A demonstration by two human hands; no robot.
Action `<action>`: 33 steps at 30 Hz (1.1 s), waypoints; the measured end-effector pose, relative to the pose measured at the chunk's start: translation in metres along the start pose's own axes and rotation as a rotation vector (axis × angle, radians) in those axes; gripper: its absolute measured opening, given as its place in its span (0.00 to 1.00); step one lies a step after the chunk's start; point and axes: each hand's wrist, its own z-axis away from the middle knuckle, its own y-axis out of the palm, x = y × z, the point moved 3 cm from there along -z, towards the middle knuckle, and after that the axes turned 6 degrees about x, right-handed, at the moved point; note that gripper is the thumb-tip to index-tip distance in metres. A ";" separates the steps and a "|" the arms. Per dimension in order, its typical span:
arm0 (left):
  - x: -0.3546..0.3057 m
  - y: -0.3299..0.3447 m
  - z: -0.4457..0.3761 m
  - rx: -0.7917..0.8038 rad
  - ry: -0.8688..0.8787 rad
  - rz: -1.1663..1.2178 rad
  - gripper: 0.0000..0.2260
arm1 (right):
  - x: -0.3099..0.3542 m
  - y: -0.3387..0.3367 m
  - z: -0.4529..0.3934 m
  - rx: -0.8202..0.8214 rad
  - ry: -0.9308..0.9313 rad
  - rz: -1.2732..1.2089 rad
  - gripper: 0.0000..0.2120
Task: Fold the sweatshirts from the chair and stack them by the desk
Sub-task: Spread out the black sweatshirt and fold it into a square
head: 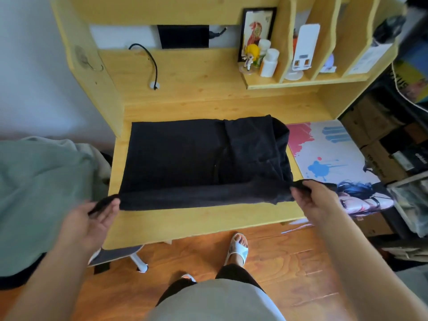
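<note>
Black knit fabric, soft and matte, fills the centre of the frame: one sweatshirt lies flat on the pale pine desk, its near edge lifted just off the wood. Left hand, lower left, pinches the left corner of that edge between thumb and fingers; right hand, lower right, grips the right corner. The hands are well apart, so the hem is drawn taut into a straight band, presumably to carry it away over the body as the next fold. Right of centre the cloth is already doubled, a sleeve or hood bunched in limp ridges. A grey-green garment, thick and fleecy, is heaped at the left edge, probably on the chair, whose seat and white base show beneath the desk front; likely next in turn. A glossy printed mat covers the desk's right end. Farther up, shelf dividers hold white bottles, a figurine and a framed picture.
</note>
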 end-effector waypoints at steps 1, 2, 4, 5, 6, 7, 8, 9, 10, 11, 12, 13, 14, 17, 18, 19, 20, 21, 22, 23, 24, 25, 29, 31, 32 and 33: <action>-0.011 0.016 -0.012 0.038 0.037 0.033 0.18 | 0.014 0.020 -0.012 0.026 -0.008 -0.013 0.08; -0.020 0.034 -0.023 0.075 0.068 0.057 0.18 | 0.025 0.038 -0.025 0.059 -0.011 -0.011 0.10; -0.028 0.063 -0.045 0.119 0.102 0.048 0.18 | 0.040 0.069 -0.050 0.157 -0.050 0.075 0.14; -0.025 0.071 -0.059 0.135 0.100 0.003 0.19 | 0.043 0.080 -0.060 0.218 -0.111 0.201 0.16; -0.019 0.080 -0.065 0.163 0.095 -0.091 0.21 | 0.043 0.088 -0.065 0.281 -0.198 0.416 0.18; -0.009 0.086 -0.072 0.181 0.107 -0.288 0.23 | 0.038 0.089 -0.069 0.311 -0.306 0.701 0.18; 0.004 0.091 -0.075 0.211 0.136 -0.549 0.26 | 0.029 0.086 -0.073 0.330 -0.418 0.958 0.19; 0.021 0.094 -0.078 0.249 0.197 -0.838 0.29 | 0.019 0.080 -0.078 0.346 -0.524 1.179 0.20; 0.039 0.096 -0.077 0.293 0.277 -1.098 0.30 | 0.008 0.072 -0.085 0.359 -0.637 1.368 0.21; 0.059 0.098 -0.077 0.333 0.373 -1.323 0.31 | -0.002 0.065 -0.091 0.359 -0.722 1.557 0.24; 0.077 0.098 -0.081 0.350 0.442 -1.513 0.30 | -0.010 0.058 -0.102 0.349 -0.753 1.719 0.26; 0.091 0.097 -0.089 0.352 0.446 -1.660 0.29 | -0.017 0.052 -0.113 0.342 -0.735 1.854 0.28; 0.103 0.096 -0.095 0.336 0.387 -1.778 0.29 | -0.022 0.049 -0.124 0.339 -0.711 1.958 0.31; 0.123 0.083 -0.121 0.244 0.196 -2.039 0.30 | -0.024 0.055 -0.153 0.322 -0.761 2.119 0.38; 0.127 0.081 -0.122 0.212 0.190 -2.087 0.30 | -0.022 0.060 -0.159 0.324 -0.794 2.126 0.36; 0.131 0.080 -0.120 0.177 0.202 -2.110 0.30 | -0.019 0.065 -0.163 0.332 -0.849 2.106 0.33; 0.135 0.081 -0.117 0.148 0.204 -2.122 0.30 | -0.016 0.070 -0.167 0.344 -0.922 2.085 0.31; 0.135 0.086 -0.113 0.112 0.207 -2.126 0.30 | -0.014 0.075 -0.170 0.355 -0.991 2.080 0.30; 0.133 0.091 -0.113 0.079 0.210 -2.119 0.30 | -0.013 0.077 -0.174 0.379 -1.036 2.069 0.29; 0.127 0.100 -0.111 0.046 0.252 -2.120 0.29 | -0.013 0.079 -0.177 0.401 -1.071 2.029 0.28; 0.120 0.110 -0.113 0.018 0.341 -2.134 0.26 | -0.012 0.081 -0.180 0.408 -1.095 1.970 0.27; 0.113 0.120 -0.118 -0.002 0.474 -2.162 0.24 | -0.009 0.085 -0.182 0.408 -1.119 1.901 0.25; 0.073 0.141 -0.158 0.005 0.642 -2.179 0.24 | 0.000 0.110 -0.170 0.349 -1.107 1.704 0.22; 0.061 0.127 -0.182 -0.030 0.496 -2.198 0.26 | -0.009 0.121 -0.156 0.344 -1.100 1.723 0.25; 0.060 0.117 -0.190 -0.037 0.434 -2.202 0.27 | -0.018 0.124 -0.153 0.360 -1.088 1.809 0.27; 0.061 0.106 -0.194 -0.051 0.409 -2.189 0.28 | -0.027 0.125 -0.155 0.387 -1.043 1.924 0.30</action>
